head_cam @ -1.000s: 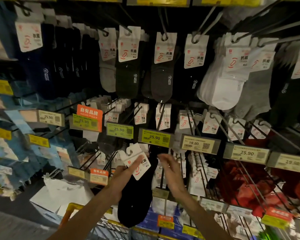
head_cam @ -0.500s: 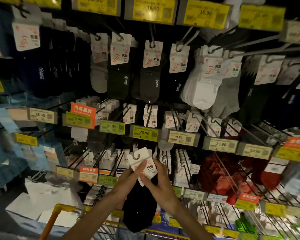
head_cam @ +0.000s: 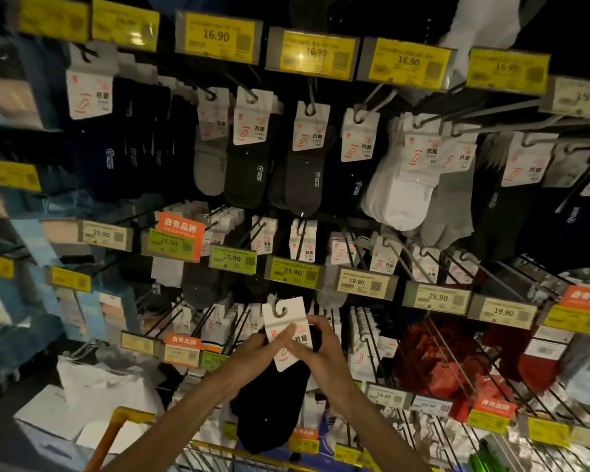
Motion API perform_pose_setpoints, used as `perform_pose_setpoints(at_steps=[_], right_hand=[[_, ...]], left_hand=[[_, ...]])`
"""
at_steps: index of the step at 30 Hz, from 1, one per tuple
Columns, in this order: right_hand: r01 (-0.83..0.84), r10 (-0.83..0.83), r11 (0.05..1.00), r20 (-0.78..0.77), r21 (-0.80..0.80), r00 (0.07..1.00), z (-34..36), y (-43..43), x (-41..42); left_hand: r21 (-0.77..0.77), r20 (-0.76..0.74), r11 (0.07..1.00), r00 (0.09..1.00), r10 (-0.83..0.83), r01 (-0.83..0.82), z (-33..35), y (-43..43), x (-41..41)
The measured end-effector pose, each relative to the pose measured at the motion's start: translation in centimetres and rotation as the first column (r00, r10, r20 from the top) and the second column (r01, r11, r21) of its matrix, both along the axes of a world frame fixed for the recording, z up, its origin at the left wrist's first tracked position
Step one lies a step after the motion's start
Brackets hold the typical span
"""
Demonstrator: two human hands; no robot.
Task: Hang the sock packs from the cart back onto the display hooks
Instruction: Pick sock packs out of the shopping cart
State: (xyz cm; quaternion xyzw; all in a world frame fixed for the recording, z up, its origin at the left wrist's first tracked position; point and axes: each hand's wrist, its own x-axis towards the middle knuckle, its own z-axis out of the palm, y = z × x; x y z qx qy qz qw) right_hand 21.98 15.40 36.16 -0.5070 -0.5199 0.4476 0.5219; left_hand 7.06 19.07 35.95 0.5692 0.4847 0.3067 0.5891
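Sock pack (head_cam: 273,400) is held up at the lower rows of display hooks (head_cam: 377,101), above the cart (head_cam: 116,420); our left hand (head_cam: 252,356) and right hand (head_cam: 327,359) both pinch its card header (head_cam: 283,313); we judge it light, sock body limp, card stiff but bendable; best held on the card just under the hook slot, kept flat.

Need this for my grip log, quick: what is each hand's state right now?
Left hand: closed, gripping the black sock pack by its header card.
Right hand: closed, pinching the same header card.
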Motion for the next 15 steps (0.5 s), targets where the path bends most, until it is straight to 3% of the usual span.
perform_pose_setpoints(at_steps=[15], right_hand=[[0.204,-0.193,0.974,-0.111,0.097,0.975,1.1,3.5,-1.7]], left_hand=[[0.011,0.127,0.984,0.976,0.174,-0.177,0.3,1.0,-1.6]])
